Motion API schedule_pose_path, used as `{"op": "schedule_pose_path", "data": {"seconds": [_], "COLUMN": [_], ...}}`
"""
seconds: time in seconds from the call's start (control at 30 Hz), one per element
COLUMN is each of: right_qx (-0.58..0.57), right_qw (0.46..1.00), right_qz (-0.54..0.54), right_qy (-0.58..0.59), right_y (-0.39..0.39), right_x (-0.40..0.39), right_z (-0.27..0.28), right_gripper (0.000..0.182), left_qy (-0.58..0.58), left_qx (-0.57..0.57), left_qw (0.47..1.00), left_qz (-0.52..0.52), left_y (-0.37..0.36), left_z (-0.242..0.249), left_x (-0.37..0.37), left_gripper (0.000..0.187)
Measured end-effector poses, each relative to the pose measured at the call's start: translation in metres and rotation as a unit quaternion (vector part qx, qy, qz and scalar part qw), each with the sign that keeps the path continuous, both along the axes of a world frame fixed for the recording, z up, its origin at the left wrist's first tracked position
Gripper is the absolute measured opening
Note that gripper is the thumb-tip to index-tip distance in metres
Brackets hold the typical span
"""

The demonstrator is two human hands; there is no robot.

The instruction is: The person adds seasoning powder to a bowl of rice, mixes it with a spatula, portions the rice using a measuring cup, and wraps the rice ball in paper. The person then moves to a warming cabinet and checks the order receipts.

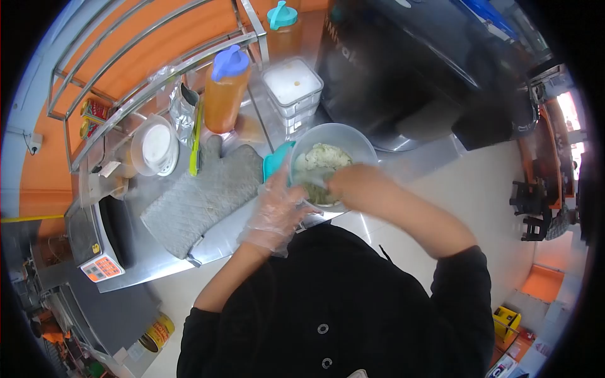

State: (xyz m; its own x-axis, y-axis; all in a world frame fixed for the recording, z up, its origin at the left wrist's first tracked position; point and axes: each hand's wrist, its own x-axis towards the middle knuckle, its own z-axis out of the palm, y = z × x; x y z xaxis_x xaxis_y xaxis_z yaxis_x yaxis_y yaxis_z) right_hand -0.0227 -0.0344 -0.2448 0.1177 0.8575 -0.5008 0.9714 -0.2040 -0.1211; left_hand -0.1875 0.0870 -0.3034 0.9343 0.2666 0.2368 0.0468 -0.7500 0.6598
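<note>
A translucent plastic tub [363, 143] stands near the edge of the steel counter, holding a pale, lumpy mixture [324, 156] with greenish parts lower down. My left hand [275, 205], in a clear plastic glove, grips the tub's near left side. My right hand [353, 187] is inside the rim, over the mixture, and smeared by motion. Its fingers look closed around something greyish that I cannot make out. Just left of the tub, close to my left fingertips, is a turquoise plastic piece [276, 162]. A grey quilted oven mitt [201, 198] lies left of my left hand.
Behind the tub stand a lidded square container [293, 85] and a jug with a blue lid [227, 94]. A large black appliance [422, 75] fills the back right. To the left are a round container [154, 146], a yellow-green utensil [197, 142] and a scale [101, 252].
</note>
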Motion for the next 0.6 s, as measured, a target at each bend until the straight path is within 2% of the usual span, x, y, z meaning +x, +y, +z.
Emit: {"op": "schedule_pose_path", "data": {"seconds": [0.03,0.07,0.17,0.27,0.37,0.47,0.57,0.6], "right_qx": [-0.031,-0.013,-0.052,-0.056,-0.029,0.042,0.031,-0.032], "right_qw": [0.999,1.0,0.998,0.989,0.985,0.995,0.998,0.997], "right_qz": [0.017,0.019,-0.012,-0.089,-0.127,-0.054,-0.047,-0.051], "right_qy": [0.025,0.007,-0.023,-0.103,-0.117,-0.069,-0.013,-0.043], "right_y": [-0.003,-0.01,-0.011,0.009,0.024,0.018,-0.007,-0.004], "right_x": [-0.013,-0.013,-0.001,0.018,0.022,-0.008,-0.022,-0.014], "right_z": [0.007,0.022,0.047,0.011,0.019,-0.01,0.01,0.027], "right_gripper": [0.015,0.016,0.016,0.017,0.016,0.016,0.015,0.015], "left_qy": [0.001,0.005,0.01,-0.007,-0.006,0.025,0.03,0.029], "left_qx": [0.001,0.0,-0.004,-0.006,0.011,0.021,0.017,0.013], "left_qw": [1.0,1.0,1.0,0.999,0.998,0.998,0.998,0.998], "left_qz": [-0.001,0.0,-0.017,-0.054,-0.063,-0.059,-0.057,-0.057], "left_y": [0.0,0.0,0.003,0.009,0.01,0.01,0.013,0.013], "left_z": [0.003,0.008,0.009,0.006,0.008,0.012,0.011,0.01], "left_x": [0.002,0.002,-0.001,0.0,0.002,0.001,0.003,0.002], "left_gripper": [0.033,0.033,0.033,0.032,0.031,0.031,0.032,0.033]}}
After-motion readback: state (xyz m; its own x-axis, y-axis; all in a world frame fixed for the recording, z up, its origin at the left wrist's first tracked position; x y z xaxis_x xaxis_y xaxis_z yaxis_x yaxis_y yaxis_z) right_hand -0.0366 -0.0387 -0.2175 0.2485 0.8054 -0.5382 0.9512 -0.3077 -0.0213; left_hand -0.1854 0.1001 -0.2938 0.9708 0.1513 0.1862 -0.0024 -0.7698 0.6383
